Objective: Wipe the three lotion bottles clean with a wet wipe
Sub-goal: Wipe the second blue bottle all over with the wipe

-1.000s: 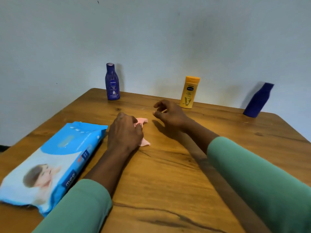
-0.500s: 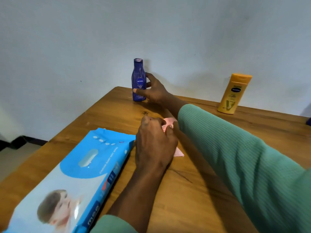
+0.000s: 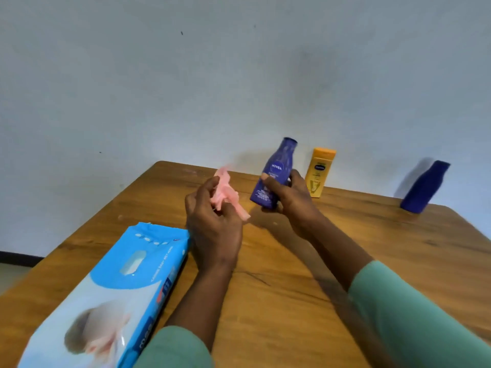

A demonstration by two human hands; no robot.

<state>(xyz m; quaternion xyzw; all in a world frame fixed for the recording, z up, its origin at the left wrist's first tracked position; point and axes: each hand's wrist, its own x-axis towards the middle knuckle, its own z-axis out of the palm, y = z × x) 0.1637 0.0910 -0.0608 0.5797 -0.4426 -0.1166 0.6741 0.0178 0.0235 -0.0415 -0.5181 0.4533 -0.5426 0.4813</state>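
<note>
My right hand [image 3: 291, 199] grips the lower half of a blue Nivea lotion bottle [image 3: 276, 172] and holds it tilted above the middle of the wooden table [image 3: 332, 261]. My left hand [image 3: 212, 224] holds a crumpled pink wet wipe [image 3: 225, 191] raised just left of that bottle, a small gap between them. A yellow lotion bottle [image 3: 318, 172] stands upright at the far edge behind my right hand. A dark blue bottle [image 3: 425, 185] stands at the far right edge by the wall.
A large blue pack of wet wipes [image 3: 114, 290] lies on the table's near left part, beside my left forearm. A plain white wall runs right behind the table. The table's left edge drops to the floor.
My right hand took the Nivea bottle from the far edge and brought it towards the middle, lifted and tilted. My left hand raised the pink wipe off the table.
</note>
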